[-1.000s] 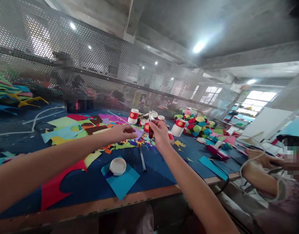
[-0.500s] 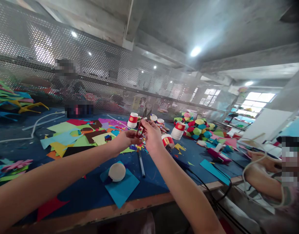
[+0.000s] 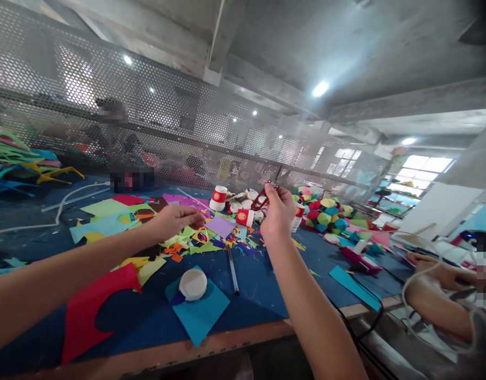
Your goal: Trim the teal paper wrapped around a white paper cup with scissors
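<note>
My right hand (image 3: 277,208) is raised over the table, fingers wrapped round the dark red handles of a pair of scissors (image 3: 261,198). The scissors' blades are hard to make out against the background. My left hand (image 3: 181,217) hovers above the paper scraps with its fingers curled together; whatever lies between them, if anything, is hidden. Below and between the hands sits a white round lid-like piece (image 3: 193,285) on a blue paper square (image 3: 203,319). A pen (image 3: 232,272) lies beside it. Small colored scraps (image 3: 211,243) are strewn between my hands.
Red-and-white paper cups (image 3: 218,198) stand at the back, with a cluster of colorful balls (image 3: 330,211) to their right. A red paper sheet with a curved cutout (image 3: 82,311) lies at front left. On the right are a magenta device (image 3: 361,259), cables, and another person's arm (image 3: 436,301).
My hands have separated: the left moved left, the right moved right with the scissors. More of the scraps and of the red paper at front left now shows.
</note>
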`<state>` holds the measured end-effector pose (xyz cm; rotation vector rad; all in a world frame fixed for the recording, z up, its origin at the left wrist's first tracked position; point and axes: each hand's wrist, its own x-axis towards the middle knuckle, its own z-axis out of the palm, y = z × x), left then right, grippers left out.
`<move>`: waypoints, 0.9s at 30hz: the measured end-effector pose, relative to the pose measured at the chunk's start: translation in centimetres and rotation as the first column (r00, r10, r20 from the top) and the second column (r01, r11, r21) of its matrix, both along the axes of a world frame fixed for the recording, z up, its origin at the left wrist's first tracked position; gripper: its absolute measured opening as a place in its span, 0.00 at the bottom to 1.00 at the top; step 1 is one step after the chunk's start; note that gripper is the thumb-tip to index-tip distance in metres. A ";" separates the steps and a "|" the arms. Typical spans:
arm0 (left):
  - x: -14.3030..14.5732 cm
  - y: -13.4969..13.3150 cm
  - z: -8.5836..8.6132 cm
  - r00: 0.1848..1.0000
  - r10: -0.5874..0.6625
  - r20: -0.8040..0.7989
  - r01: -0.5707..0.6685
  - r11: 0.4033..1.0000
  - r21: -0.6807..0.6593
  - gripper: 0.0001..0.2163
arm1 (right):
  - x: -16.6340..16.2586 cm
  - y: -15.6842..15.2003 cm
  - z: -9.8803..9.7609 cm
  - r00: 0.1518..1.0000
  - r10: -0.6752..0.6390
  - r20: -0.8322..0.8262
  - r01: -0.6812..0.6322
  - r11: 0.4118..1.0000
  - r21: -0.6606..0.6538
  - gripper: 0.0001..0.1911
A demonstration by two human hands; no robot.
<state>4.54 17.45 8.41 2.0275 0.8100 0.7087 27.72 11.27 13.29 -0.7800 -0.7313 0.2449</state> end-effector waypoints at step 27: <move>5.9 -2.5 3.4 0.978 -0.032 0.206 0.039 0.999 -0.033 0.12 | -5.5 1.1 -2.3 0.877 0.479 0.028 -0.458 0.853 -0.252 0.15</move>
